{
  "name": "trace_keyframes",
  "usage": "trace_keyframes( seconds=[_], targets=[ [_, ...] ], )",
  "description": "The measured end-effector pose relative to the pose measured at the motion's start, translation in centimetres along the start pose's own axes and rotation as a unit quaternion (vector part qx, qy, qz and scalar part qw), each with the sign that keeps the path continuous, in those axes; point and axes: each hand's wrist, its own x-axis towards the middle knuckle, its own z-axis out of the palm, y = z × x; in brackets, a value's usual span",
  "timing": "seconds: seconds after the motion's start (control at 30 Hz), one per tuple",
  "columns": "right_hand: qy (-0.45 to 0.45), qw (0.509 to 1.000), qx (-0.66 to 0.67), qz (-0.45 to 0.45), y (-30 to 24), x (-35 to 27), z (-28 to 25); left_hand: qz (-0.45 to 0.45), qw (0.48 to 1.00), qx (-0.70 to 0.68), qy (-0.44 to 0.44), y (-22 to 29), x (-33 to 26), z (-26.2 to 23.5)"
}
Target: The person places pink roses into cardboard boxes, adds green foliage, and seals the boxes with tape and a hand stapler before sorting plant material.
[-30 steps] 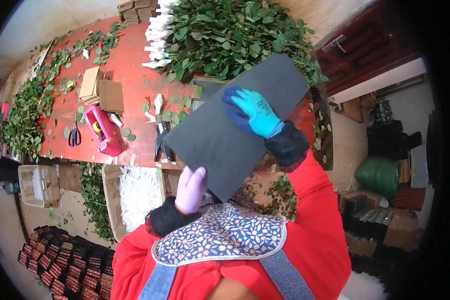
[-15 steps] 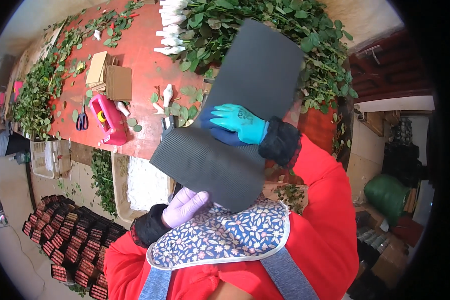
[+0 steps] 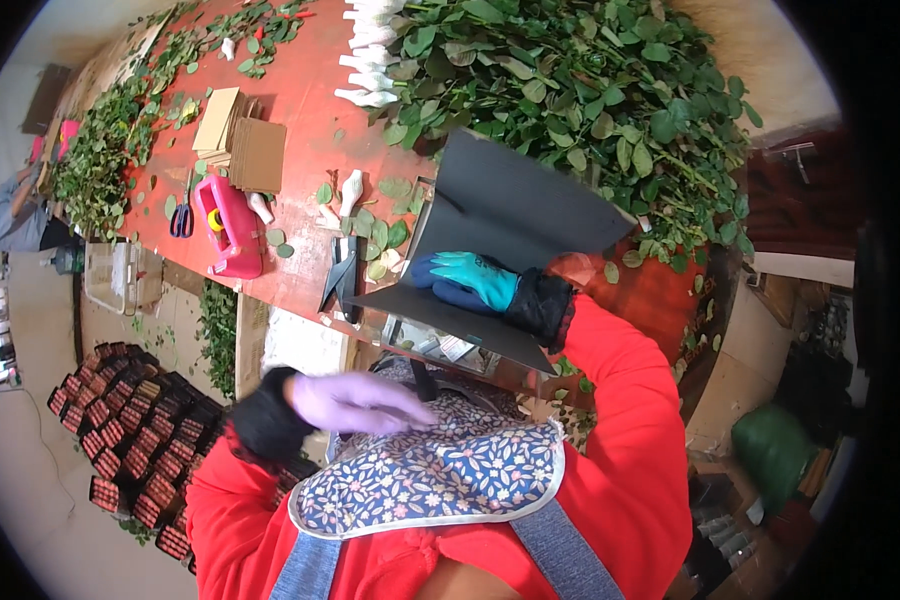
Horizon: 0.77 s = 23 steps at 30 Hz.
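A black corrugated sheet lies bent into a trough on the red table, one flap rising toward the leaves. My right hand, in a teal and navy glove, lies with fingers stretched out in the sheet's fold. Above my apron, my left hand in a lilac glove is off the sheet, fingers extended, holding nothing and slightly blurred. Under the sheet's near edge shows a metal-edged frame with small items in it. A black stapler-like tool lies left of the sheet.
Leafy stems with white-wrapped heads are heaped behind the sheet. Leftward lie a white-wrapped bud, a pink tape dispenser, scissors and cardboard pieces. Several black-sided bundles stand on the floor at lower left.
The sheet has gone down from in front of me onto the table, its near part now lower and bent. My left hand has let go of its near edge; my right hand stays on it.
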Motion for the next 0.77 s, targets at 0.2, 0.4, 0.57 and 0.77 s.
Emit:
trace_keyframes(
  seconds=[0.2, 0.4, 0.57, 0.77],
  targets=[
    [-0.024, 0.999, -0.01, -0.022, 0.3, 1.0, 0.0, -0.064, 0.915, 0.241, 0.317, -0.3, -3.6, -9.1],
    [-0.009, 0.996, -0.078, -0.033, -1.9, 2.4, -2.3, 0.069, 0.947, -0.009, 0.314, -4.8, 0.8, -9.4],
    [-0.007, 0.983, -0.181, -0.006, -2.4, 1.5, -3.3, 0.005, 0.893, 0.132, 0.431, -9.2, -2.2, -6.5],
    [-0.04, 0.976, -0.207, 0.051, -3.0, 1.9, -3.7, 0.108, 0.835, 0.2, 0.501, -10.1, 3.4, -4.1]
  ],
)
